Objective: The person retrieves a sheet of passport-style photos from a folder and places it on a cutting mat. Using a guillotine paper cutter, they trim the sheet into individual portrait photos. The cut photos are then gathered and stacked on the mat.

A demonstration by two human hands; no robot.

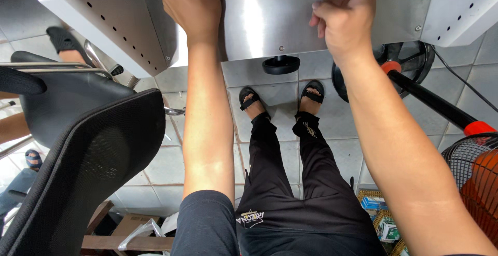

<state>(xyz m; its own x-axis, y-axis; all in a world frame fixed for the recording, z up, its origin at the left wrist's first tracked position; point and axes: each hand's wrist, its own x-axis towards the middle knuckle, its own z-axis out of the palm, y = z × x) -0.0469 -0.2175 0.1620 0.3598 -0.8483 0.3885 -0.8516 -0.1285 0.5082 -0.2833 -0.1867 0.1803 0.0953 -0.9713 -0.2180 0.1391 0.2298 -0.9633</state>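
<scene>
Both hands, the left hand [193, 4] and right hand [343, 20], were curled onto the steel cabinet [270, 17], gripping its near edge, nothing yet visibly shifted.

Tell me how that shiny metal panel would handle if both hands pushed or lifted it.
The metal panel is probably stiff: it looks flat and screwed down. Its polished face likely feels slippery, so the left hand and right hand grip its edges. It may be heavy, being attached to a larger perforated housing.

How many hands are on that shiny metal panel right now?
2. The left hand grips the metal panel at its left edge; the right hand presses its right side. No other hands show.
</scene>
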